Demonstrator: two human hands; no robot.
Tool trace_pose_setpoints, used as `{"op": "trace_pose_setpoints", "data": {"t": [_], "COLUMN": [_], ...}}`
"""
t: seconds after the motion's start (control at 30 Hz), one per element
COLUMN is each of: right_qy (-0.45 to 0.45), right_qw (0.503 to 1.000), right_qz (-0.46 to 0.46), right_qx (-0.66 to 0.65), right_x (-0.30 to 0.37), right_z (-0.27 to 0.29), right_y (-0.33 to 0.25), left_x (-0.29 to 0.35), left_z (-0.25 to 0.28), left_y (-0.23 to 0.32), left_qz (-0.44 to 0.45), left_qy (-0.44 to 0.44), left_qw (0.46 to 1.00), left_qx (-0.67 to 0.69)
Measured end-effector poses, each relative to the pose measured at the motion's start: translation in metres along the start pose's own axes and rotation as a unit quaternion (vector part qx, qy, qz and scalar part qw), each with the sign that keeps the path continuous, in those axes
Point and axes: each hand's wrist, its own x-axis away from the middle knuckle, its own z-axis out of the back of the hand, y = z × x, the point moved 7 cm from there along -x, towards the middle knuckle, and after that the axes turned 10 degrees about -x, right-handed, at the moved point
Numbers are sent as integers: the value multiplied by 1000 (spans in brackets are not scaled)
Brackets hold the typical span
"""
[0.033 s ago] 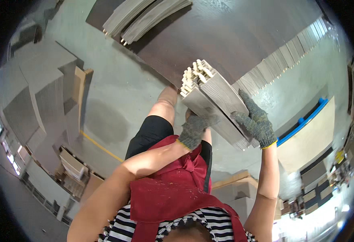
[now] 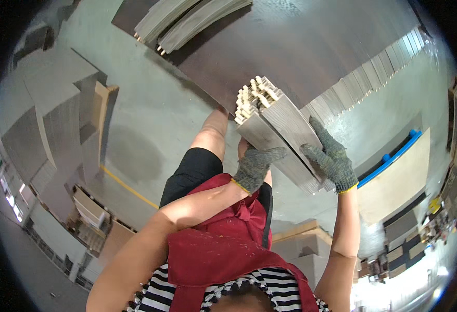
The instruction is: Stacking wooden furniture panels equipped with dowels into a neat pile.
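Note:
Between my gloved hands is a thick bundle of grey wood-grain boards (image 2: 291, 122), in two stacks side by side with a narrow gap. Pale wooden dowels (image 2: 254, 96) stick out of their far ends. My left hand (image 2: 257, 166) is against the near-left side, thumb lying over the top; its other fingers are hidden under the boards. On the right side, my right hand (image 2: 332, 158) grips the bundle, fingers stretched along the edge and thumb across the top. The bundle is tilted near the corner of a dark brown table (image 2: 291, 57).
Two more stacks of doweled boards (image 2: 202, 26) lie at the table's far left. A row of similar boards (image 2: 361, 83) lines its right edge. Tall stacks of grey panels (image 2: 56, 109) stand at left. A blue-edged pale panel (image 2: 395, 177) is at right, and cardboard boxes (image 2: 304, 244) are near me.
The view has shifted very slightly. My left thumb, blurred before, now shows sharply over the boards; both hands still hold the bundle.

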Motion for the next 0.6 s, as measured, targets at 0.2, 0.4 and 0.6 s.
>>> {"op": "trace_pose_setpoints", "data": {"t": [0.2, 0.4, 0.6], "right_qy": [-28, -47, 31], "right_qw": [999, 998, 987], "right_qz": [-17, -33, 141], "right_qx": [-27, -9, 72], "right_x": [-2, -3, -17], "right_z": [-8, -8, 1], "right_y": [-2, -3, -53], "left_x": [5, 11, 8], "left_z": [-25, -38, -45], "left_y": [20, -58, -105], "left_qz": [-112, -36, -30], "left_qy": [-26, -55, -69], "left_qw": [986, 935, 882], "left_qx": [121, 349, 466]}}
